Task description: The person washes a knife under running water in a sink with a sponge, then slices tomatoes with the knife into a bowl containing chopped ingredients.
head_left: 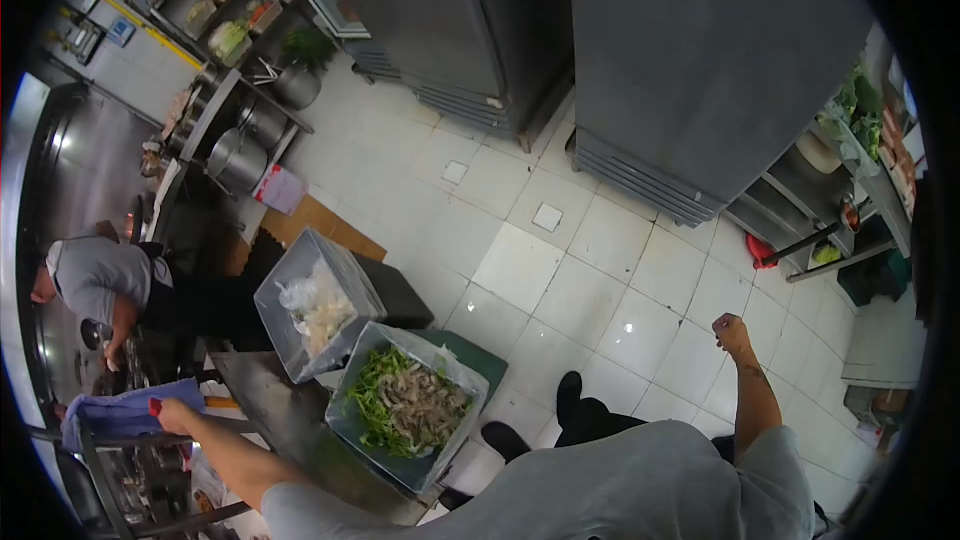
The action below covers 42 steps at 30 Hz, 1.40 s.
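Left hand (180, 417) at the right end of the blue cloth (110, 420), right hand (732, 333) off to the other side.
Nearest us: lined bin (450, 365) of greens (372, 395) with a greyish heap (415, 400) on top, second bin (305, 255) with pale contents just beyond its far edge. Our left fingers are bent at a small red item (154, 407); we can't tell if they're clamped on it. It sits at the fingertips, against the cloth, which hangs over a metal frame (195, 521). Right fingers curled together in a fist above the tiled floor (520, 260), well apart from the cloth; nothing visible in it. Past the cloth, a co-worker (100, 270) leans over the range side. Farther out, two tall grey cabinets (690, 70).
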Each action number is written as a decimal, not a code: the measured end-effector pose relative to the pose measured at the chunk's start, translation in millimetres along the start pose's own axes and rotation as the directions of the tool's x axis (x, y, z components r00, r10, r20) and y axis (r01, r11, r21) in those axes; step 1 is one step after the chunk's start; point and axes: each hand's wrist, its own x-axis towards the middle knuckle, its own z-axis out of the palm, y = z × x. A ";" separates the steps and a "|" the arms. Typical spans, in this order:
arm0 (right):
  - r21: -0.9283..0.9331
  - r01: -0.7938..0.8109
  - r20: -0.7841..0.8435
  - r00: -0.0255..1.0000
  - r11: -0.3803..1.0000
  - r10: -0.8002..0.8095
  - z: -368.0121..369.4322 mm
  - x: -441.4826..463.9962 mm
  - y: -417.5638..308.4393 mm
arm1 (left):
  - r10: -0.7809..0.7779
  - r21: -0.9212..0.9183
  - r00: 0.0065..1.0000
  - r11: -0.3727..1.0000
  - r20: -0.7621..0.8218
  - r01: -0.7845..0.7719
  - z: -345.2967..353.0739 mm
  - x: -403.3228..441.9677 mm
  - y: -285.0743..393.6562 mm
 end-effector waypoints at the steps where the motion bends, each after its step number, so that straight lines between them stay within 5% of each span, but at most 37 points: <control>1: 0.002 -0.007 -0.018 1.000 1.000 0.007 -4.2 -1.4 2.5 | -0.028 0.002 1.000 1.000 -0.007 0.028 -6.2 2.9 16.2; 4: 0.051 -0.035 -0.057 0.998 0.998 0.038 -20.9 -7.6 18.0 | -0.136 -0.035 0.983 0.991 -0.120 0.133 -19.7 8.0 53.2; 7: -0.012 -0.042 -0.044 0.998 0.999 0.042 -37.9 -12.1 37.3 | 0.168 -0.107 0.973 0.977 -0.159 -0.186 -15.9 58.4 86.6; 13: 0.196 -0.071 -0.130 0.987 0.978 0.098 -40.8 -27.4 61.6 | 0.561 -0.308 0.820 0.766 -0.110 -0.565 -93.8 -29.6 241.6; 15: 0.235 -0.008 -0.110 0.993 0.972 0.034 -30.9 -32.1 54.8 | 0.735 -0.822 0.669 0.447 0.111 -0.354 -84.6 -102.9 268.2; 16: 0.275 0.017 -0.086 0.996 0.961 0.007 -28.2 -35.4 48.9 | 0.731 -0.901 0.667 0.376 0.145 -0.215 -102.0 -173.6 282.4; 18: 0.385 0.076 -0.040 0.997 0.920 -0.065 -29.5 -51.9 30.5 | 0.882 -0.962 0.386 0.228 0.270 0.151 -200.7 -340.5 295.6; 20: 0.498 0.061 0.038 0.995 0.865 -0.092 -36.3 -68.2 16.3 | 0.953 -0.967 0.166 0.248 0.253 0.051 -212.1 -454.1 297.3; 22: 0.720 -0.023 0.194 0.966 0.694 -0.168 -52.2 -79.3 19.7 | 0.991 -0.998 -0.119 -0.061 -0.062 0.011 -278.3 -580.2 279.7; 23: 0.782 -0.061 0.234 0.951 0.620 -0.202 -72.5 -99.1 7.9 | 0.933 -0.978 -0.310 -0.138 -0.182 0.158 -328.2 -631.5 267.5; 27: 0.864 -0.423 0.492 0.824 0.273 -0.280 -140.6 -113.6 17.8 | 0.524 -0.680 -0.434 -0.590 -0.733 0.435 -458.4 -808.8 184.3; 30: 0.924 -0.378 0.353 0.903 -0.060 -0.245 -188.8 -122.4 50.8 | 0.225 -0.483 -0.438 -0.560 -0.871 0.673 -533.6 -897.5 115.4; 33: 0.921 -0.367 0.359 0.930 -0.128 -0.081 -199.2 -88.7 145.6 | 0.037 -0.418 -0.478 -0.547 -0.878 0.725 -594.8 -946.0 75.0; 35: 0.991 -0.127 0.126 0.991 -0.030 -0.046 -210.8 -88.6 207.2 | -0.091 -0.480 -0.572 -0.447 -0.815 0.755 -630.5 -961.2 71.8; 36: 0.988 -0.143 0.145 0.989 -0.051 0.033 -221.2 -95.6 224.3 | -0.018 -0.473 -0.534 -0.439 -0.845 0.764 -636.8 -979.3 70.9; 39: 0.992 -0.122 0.127 0.975 -0.041 0.184 -235.5 -103.7 265.3 | 0.002 -0.794 -0.804 -0.163 -0.594 0.586 -641.8 -1049.6 92.6; 42: 0.989 -0.089 0.120 0.951 -0.118 0.287 -245.5 -92.2 300.9 | -0.001 -0.914 -0.943 0.246 -0.333 0.323 -638.9 -1162.4 120.9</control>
